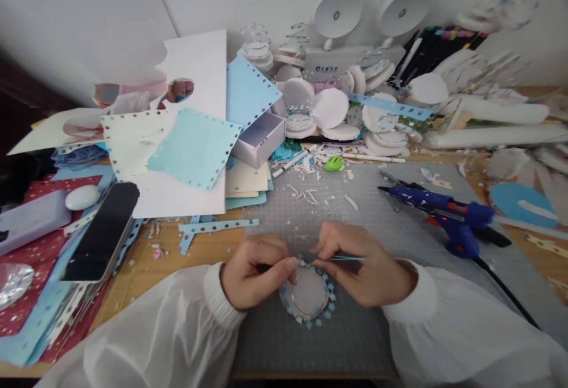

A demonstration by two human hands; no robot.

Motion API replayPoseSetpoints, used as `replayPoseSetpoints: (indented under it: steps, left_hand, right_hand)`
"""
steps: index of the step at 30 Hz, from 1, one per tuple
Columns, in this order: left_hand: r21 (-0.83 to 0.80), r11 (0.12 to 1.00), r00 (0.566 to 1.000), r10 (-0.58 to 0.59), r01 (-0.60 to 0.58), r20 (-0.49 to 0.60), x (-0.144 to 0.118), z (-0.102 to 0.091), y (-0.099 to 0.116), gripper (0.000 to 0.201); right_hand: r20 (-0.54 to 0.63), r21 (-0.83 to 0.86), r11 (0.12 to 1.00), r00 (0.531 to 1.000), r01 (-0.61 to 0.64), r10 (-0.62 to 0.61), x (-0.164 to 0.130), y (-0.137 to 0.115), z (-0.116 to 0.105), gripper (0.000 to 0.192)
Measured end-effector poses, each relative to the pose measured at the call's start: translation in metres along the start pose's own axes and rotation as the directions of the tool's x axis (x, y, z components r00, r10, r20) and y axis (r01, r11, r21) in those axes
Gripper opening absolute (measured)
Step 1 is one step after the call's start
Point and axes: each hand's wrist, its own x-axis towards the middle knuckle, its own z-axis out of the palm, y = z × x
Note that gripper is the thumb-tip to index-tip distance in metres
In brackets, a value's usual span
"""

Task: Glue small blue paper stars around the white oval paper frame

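Papercraft workspace: glue gun point(459, 222), cutting mat point(310, 352).

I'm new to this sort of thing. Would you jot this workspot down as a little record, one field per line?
Left hand: at the upper left rim of the round piece; whether it grips is unclear
Right hand: pinching a thin greenish tool near the upper rim
Round piece: edged with small bluish shapes
Surface: grey mat on a wooden table
Right side: blue glue gun, red light showing
Left side: phone, screen dark
Back: two white dish-shaped fittings
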Motion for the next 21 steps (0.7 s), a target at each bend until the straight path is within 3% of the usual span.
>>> replayPoseSetpoints:
  steps: [4,11,15,18,21]
  left_hand:
    - [0.000,1.000,1.000,0.002,-0.002,0.002,0.0010,-0.0004,0.0001,0.044]
    - [-0.004,1.000,1.000,-0.006,0.006,-0.002,0.0006,-0.0002,0.0001,0.044]
    - [-0.009,1.000,1.000,-0.001,0.001,0.009,-0.0001,-0.0005,0.0001,0.044]
    - [-0.005,1.000,1.000,-0.010,0.010,0.012,-0.0004,-0.0007,0.0001,0.044]
    - [0.009,1.000,1.000,-0.023,0.023,0.020,0.0000,-0.0006,0.0008,0.045]
  right_hand:
    - [-0.008,0.033,0.999,1.000,0.021,-0.021,-0.0010,0.0000,0.0027,0.014]
    - [-0.286,0.110,0.994,0.958,-0.006,0.037,0.0007,-0.0043,0.0011,0.017]
    - [-0.166,0.114,0.990,0.981,-0.079,0.097,0.0003,-0.0018,-0.0027,0.014]
    - [-0.047,0.060,0.997,0.998,-0.049,0.052,-0.0004,0.0014,-0.0019,0.011]
    - [-0.027,0.005,1.000,1.000,0.009,-0.009,-0.0006,0.0034,0.0008,0.011]
